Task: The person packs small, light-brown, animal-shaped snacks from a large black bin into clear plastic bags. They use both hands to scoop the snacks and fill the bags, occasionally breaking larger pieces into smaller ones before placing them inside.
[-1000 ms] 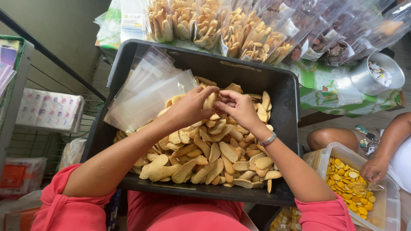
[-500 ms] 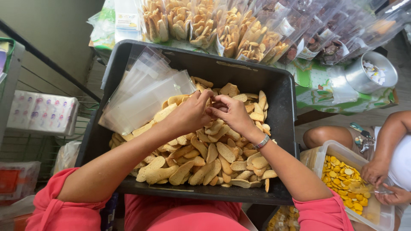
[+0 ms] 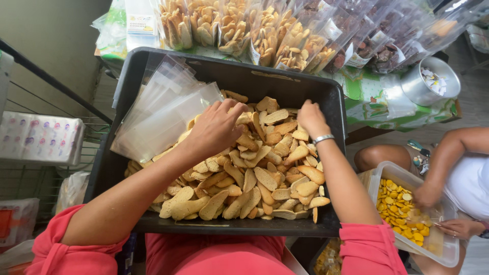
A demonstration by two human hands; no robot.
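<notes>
Filling the black tub, the biscuits are long, flat, golden-brown ovals. The left hand cups some loosely. The right hand pinches others at the far edge.

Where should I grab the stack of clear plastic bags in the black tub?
Probably pinch the clear plastic bags at their upper fanned edges, coming from the tub's back-left corner: those ends stick up free against the wall, while the lower ends lie on the biscuits.

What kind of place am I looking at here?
Probably a small snack-packing spot or stall: a black tub of biscuits, empty clear bags, and rows of filled bags behind.
</notes>
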